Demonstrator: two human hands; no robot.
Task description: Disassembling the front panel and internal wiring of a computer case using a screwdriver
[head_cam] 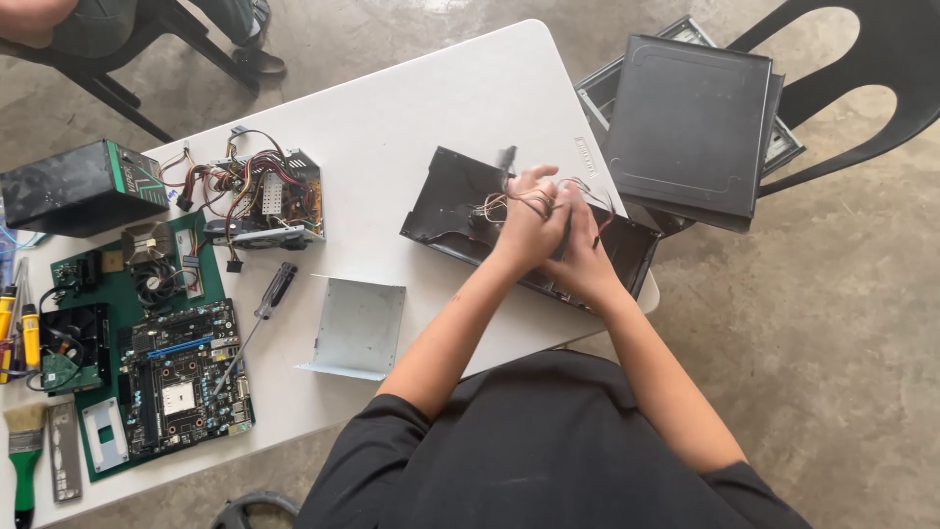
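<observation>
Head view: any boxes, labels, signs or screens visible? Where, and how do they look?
Black box: table's far left corner, rectangular, black with green angular print on one end.
Small label: table's right edge beside the black case, narrow, pale, too small to make out.
No signs or screens in view.

Left hand (529, 220) and right hand (585, 245) — pressed together — grip thin coloured wires (534, 201) above the black computer case (460, 201) on the white table (431, 108).

bare concrete floor (842, 323), white folding table (411, 108), black plastic chair (862, 88).
</observation>
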